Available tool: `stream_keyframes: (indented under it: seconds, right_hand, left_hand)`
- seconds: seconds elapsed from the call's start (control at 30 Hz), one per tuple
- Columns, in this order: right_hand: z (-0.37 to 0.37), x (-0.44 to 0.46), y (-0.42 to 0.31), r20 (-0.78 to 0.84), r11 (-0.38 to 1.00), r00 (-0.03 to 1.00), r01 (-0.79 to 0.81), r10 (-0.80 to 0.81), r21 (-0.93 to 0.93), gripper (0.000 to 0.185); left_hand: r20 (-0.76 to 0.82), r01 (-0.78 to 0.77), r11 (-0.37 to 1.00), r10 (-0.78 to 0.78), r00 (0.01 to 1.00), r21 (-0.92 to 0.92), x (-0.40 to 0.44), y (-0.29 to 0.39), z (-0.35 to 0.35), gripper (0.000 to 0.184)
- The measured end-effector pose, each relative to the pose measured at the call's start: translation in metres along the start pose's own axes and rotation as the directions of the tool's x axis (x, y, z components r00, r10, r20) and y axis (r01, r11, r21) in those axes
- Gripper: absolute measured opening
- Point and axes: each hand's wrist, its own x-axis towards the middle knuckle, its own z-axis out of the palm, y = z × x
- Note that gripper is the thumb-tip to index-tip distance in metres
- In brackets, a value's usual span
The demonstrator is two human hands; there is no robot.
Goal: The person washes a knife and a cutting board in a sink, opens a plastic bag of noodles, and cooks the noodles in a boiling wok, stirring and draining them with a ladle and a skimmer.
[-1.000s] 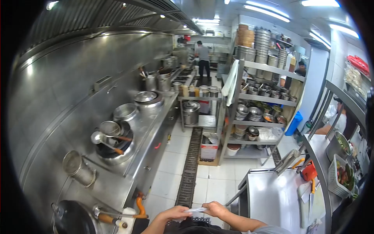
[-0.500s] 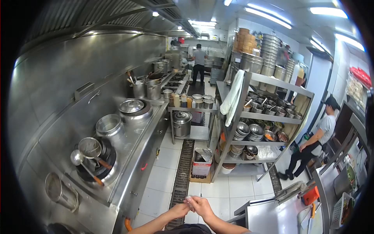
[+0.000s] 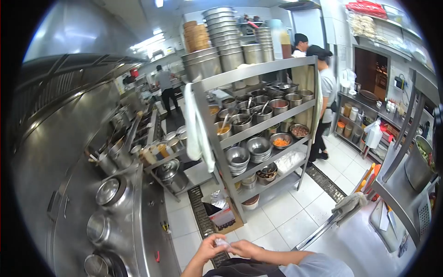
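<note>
Far left of our grip, a round lidded pan (image 3: pixel 107 191) sits on the steel range (image 3: pixel 127 217), with a steel pot (image 3: pixel 98 227) nearer to us. Ahead and left, beyond our hands, a lidded stockpot (image 3: pixel 171 175) stands on a low shelf, and past it a person (image 3: pixel 165 87) is at the far counter. Almost straight ahead of our grip, an open carton (image 3: pixel 220 211) rests on the floor beside the drain grate (image 3: pixel 201 212).

Our left hand (image 3: pixel 210 248) has its thumb and fingers pinched on a small crumpled whitish piece (image 3: pixel 222 243), which lies between our two hands, in front of our body. Our right hand (image 3: pixel 246 249) meets its right side, fingertips closed on the edge; we cannot tell what the piece is.

Ahead and right of our grip, the steel rack (image 3: pixel 266 124) holds stacked bowls (image 3: pixel 259 147) and a bowl of orange pieces (image 3: pixel 281 141), with a white cloth (image 3: pixel 197 129) hanging at its near left end. Two people stand behind its right end. Well right of our grip, a knife (image 3: pixel 391 219) lies on a cutting board (image 3: pixel 386 226).
</note>
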Motion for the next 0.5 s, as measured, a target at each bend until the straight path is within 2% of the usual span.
stream_keyframes:
  seconds: [0.03, 0.07, 0.1, 0.13, 0.2, 0.27, 0.3, 0.33, 0.37, 0.4, 0.43, 0.5]
  right_hand:
    - [-0.018, 0.017, 0.007, -0.044, 0.999, 0.999, -0.008, 0.009, 0.033, 0.038]
    - [-0.036, 0.030, 0.009, -0.063, 0.979, 0.991, -0.110, 0.122, 0.170, 0.036]
    - [-0.055, 0.043, 0.011, -0.071, 0.931, 0.971, -0.198, 0.229, 0.307, 0.034]
    - [-0.072, 0.052, 0.013, -0.091, 0.924, 0.966, -0.201, 0.242, 0.326, 0.034]
    - [-0.103, 0.062, 0.021, -0.178, 0.871, 0.940, -0.185, 0.293, 0.456, 0.030]
    - [-0.110, 0.063, 0.041, -0.198, 0.852, 0.928, -0.186, 0.317, 0.490, 0.031]
    - [-0.115, 0.060, 0.046, -0.152, 0.853, 0.938, -0.204, 0.311, 0.481, 0.031]
    - [-0.122, 0.056, 0.051, -0.106, 0.853, 0.947, -0.221, 0.304, 0.473, 0.030]
    - [-0.131, 0.052, 0.053, -0.067, 0.818, 0.933, -0.273, 0.353, 0.506, 0.031]
    - [-0.136, 0.049, 0.065, -0.086, 0.818, 0.924, -0.283, 0.372, 0.500, 0.031]
    - [-0.138, 0.045, 0.079, -0.127, 0.775, 0.905, -0.268, 0.407, 0.572, 0.031]
    - [-0.146, 0.037, 0.100, -0.198, 0.724, 0.856, -0.255, 0.477, 0.641, 0.032]
  left_hand:
    - [-0.040, -0.111, 0.967, 0.104, 0.994, -0.231, 0.019, 0.022, -0.004, 0.043]
    - [-0.101, -0.208, 0.871, 0.181, 0.978, -0.445, 0.034, 0.039, -0.007, 0.052]
    - [-0.098, -0.230, 0.872, 0.208, 0.973, -0.432, 0.054, 0.044, -0.014, 0.057]
    - [-0.096, -0.253, 0.873, 0.234, 0.967, -0.418, 0.073, 0.047, -0.021, 0.061]
    - [-0.077, -0.227, 0.886, 0.214, 0.974, -0.405, 0.105, 0.049, -0.022, 0.057]
    - [0.120, -0.126, 0.934, 0.175, 0.977, -0.336, 0.131, 0.037, -0.011, 0.055]
    - [0.167, -0.092, 0.979, 0.123, 0.978, -0.184, 0.142, 0.031, -0.001, 0.050]
    - [0.226, -0.177, 0.980, 0.194, 0.955, -0.092, 0.164, -0.006, 0.007, 0.041]
    - [0.227, -0.140, 0.979, 0.171, 0.959, -0.148, 0.173, -0.002, 0.019, 0.036]
    - [0.231, -0.102, 0.974, 0.148, 0.962, -0.201, 0.183, 0.005, 0.029, 0.031]
    - [0.255, -0.107, 0.971, 0.162, 0.953, -0.215, 0.198, 0.003, 0.035, 0.031]
    - [0.242, -0.249, 0.961, 0.271, 0.932, -0.118, 0.228, 0.000, 0.047, 0.026]
